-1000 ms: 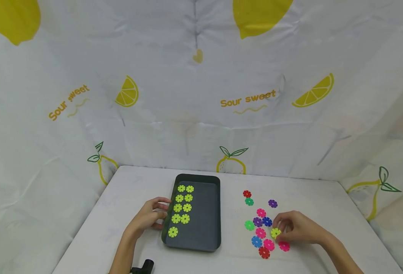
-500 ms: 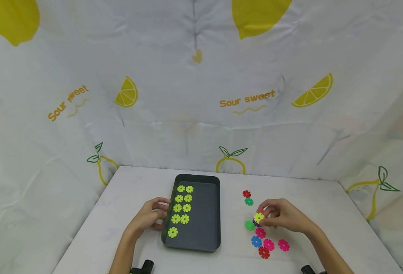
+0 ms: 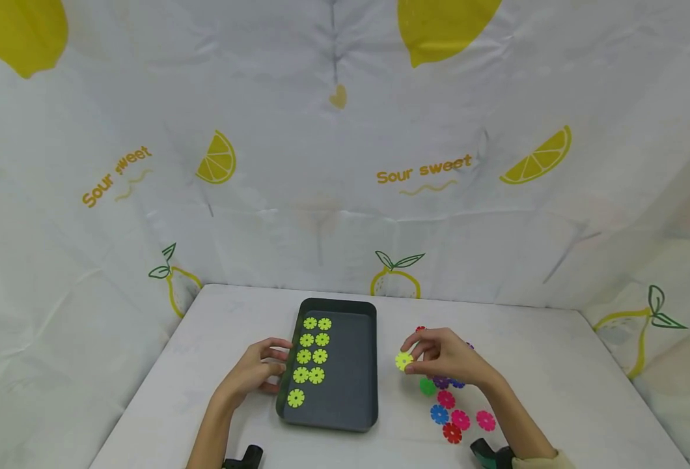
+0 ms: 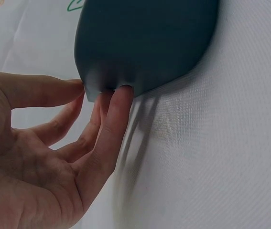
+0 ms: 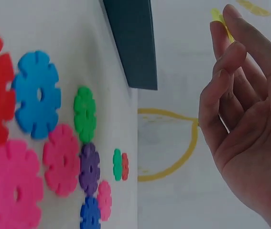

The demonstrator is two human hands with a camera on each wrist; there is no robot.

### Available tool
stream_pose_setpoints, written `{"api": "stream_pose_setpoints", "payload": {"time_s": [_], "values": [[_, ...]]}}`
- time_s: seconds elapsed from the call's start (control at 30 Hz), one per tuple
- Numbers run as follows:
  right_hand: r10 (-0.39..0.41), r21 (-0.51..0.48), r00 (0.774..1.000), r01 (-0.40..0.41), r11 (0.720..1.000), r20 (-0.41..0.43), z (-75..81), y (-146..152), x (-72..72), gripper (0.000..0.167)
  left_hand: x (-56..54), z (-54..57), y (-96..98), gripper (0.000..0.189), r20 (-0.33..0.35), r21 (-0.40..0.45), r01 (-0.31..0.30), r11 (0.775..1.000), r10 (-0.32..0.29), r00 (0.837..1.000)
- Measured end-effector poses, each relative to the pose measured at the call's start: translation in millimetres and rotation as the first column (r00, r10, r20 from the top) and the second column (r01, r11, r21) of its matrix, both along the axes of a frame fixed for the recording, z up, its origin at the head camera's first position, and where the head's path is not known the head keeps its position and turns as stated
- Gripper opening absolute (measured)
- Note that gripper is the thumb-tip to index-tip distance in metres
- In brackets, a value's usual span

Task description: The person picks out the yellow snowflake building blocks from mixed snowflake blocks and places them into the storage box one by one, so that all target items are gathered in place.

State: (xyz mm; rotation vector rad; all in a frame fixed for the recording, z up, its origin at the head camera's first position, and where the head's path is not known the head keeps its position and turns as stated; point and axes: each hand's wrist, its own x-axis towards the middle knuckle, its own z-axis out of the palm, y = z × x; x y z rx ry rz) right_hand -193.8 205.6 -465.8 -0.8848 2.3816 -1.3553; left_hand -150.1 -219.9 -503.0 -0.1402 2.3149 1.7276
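Observation:
My right hand (image 3: 447,355) pinches a yellow flower-shaped interlocking disc (image 3: 403,361) between thumb and fingertips, above the table to the right of the dark grey tray (image 3: 353,365). In the right wrist view the disc (image 5: 216,15) shows nearly edge-on at the fingertips. My left hand (image 3: 254,371) rests its fingertips against the tray's left wall; in the left wrist view the thumb and fingers (image 4: 121,109) touch the wall's outside. Inside the tray, yellow discs (image 3: 303,356) lie in two columns on the left side, with a single one in the nearest row.
Loose discs in other colours lie below and behind my right hand, among them a blue one (image 3: 439,413), a red one (image 3: 452,433) and a pink one (image 3: 485,421). The white table (image 3: 234,312) ends at a lemon-printed cloth (image 3: 298,247).
My right hand has carried the yellow disc leftward and away from me, from among the loose discs toward the tray. The left hand and the tray have stayed in place.

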Motion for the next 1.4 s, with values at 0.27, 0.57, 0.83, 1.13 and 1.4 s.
{"api": "stream_pose_setpoints", "payload": {"time_s": [0.27, 0.57, 0.83, 1.13, 1.4], "values": [[0.090, -0.016, 0.994, -0.089, 0.996, 0.058, 1.1, -45, -3.8, 0.029, 0.3, -0.3, 1.0, 0.051, 0.000, -0.002, -0.005, 1.000, 0.005, 1.000], [0.217, 0.010, 0.973, -0.218, 0.976, 0.075, -0.8, -99, -9.3, 0.027, 0.7, -0.1, -0.2, 0.050, 0.000, 0.003, 0.001, 1.000, -0.001, 1.000], [0.360, 0.043, 0.924, -0.367, 0.929, 0.127, -4.2, -144, -15.0, 0.029, 1.2, 1.1, -1.2, 0.050, 0.009, 0.004, -0.004, 1.000, 0.004, 1.000], [0.431, 0.065, 0.868, -0.459, 0.886, 0.247, -17.5, -166, -25.4, 0.023, -0.1, 0.7, -1.1, 0.052, 0.006, -0.001, 0.002, 1.000, -0.002, 1.000], [0.430, 0.072, 0.849, -0.472, 0.879, 0.308, -26.6, -168, -28.7, 0.022, 0.4, -0.3, -1.5, 0.051, 0.004, 0.000, 0.009, 1.000, -0.009, 1.000]]}}
